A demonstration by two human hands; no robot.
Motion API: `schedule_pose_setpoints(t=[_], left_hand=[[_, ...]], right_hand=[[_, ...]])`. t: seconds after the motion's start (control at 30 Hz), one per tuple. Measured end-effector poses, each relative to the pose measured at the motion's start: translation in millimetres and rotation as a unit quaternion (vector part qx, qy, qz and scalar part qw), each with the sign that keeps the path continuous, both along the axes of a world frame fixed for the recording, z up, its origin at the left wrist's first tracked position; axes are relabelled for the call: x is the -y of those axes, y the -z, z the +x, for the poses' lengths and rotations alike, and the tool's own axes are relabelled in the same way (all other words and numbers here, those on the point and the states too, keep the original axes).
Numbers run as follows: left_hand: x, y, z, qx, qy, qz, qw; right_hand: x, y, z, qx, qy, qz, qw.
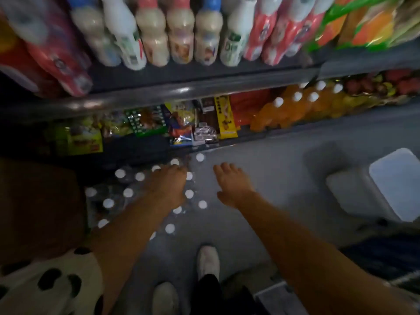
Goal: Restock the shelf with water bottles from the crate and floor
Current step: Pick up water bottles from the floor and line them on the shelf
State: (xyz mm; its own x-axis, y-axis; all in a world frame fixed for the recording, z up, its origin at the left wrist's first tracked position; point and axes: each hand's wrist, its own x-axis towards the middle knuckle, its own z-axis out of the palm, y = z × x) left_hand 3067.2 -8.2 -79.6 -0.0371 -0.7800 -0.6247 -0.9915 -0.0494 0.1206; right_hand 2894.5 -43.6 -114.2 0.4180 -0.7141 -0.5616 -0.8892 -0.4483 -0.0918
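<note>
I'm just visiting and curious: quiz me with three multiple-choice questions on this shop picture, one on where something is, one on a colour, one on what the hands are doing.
1. Where do the water bottles stand?
A. on the floor by the lowest shelf
B. on the top shelf
C. inside the white bin

2. What colour are their caps?
A. blue
B. white
C. red

3. What is the right hand doing?
A. gripping a bottle
B. open, holding nothing
C. resting on a shoe

Answers:
1 A: they cluster on the grey floor under the left hand.
2 B: every cap shows white.
3 B: its fingers are spread over bare floor.
</note>
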Motion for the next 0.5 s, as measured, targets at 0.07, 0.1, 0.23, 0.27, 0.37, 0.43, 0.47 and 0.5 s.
schedule_pose_setpoints(t=[0.07, 0.1, 0.23, 0.27, 0.37, 0.43, 0.47, 0.5], left_hand=[[1.4, 39.5, -0.3, 0.002, -0.003, 0.013, 1.0], [3.2, 57.8, 0.2, 0.003, -0.002, 0.013, 1.0], [18.8, 115.6, 1.9, -0.016, -0.015, -0.016, 1.0], [23.2, 127.5, 2.5, -0.02, -0.018, -0.021, 0.999], [35.3, 158.4, 6.1, -0.021, -0.03, -0.033, 0.999], [40.9, 174.9, 9.5, -0.014, -0.03, -0.03, 0.999], [43.1, 181.8, 11.3, -0.011, -0.03, -0.029, 0.999], [44.6, 187.8, 13.5, -0.011, -0.032, -0.031, 0.999]], right_hand=[[0.6, 45.4, 3.2, 0.001, 0.003, 0.008, 1.0], [3.8, 65.4, 6.6, 0.002, 0.004, 0.007, 1.0], [32.4, 131.9, 28.4, 0.009, 0.004, -0.018, 1.0], [40.3, 146.0, 35.4, 0.008, 0.003, -0.027, 1.0], [60.3, 180.9, 56.4, 0.002, 0.001, -0.048, 0.999], [70.4, 199.7, 66.8, -0.006, -0.004, -0.055, 0.998], [74.0, 207.0, 70.5, -0.01, -0.009, -0.057, 0.998], [76.8, 212.3, 73.3, -0.017, -0.016, -0.057, 0.998]])
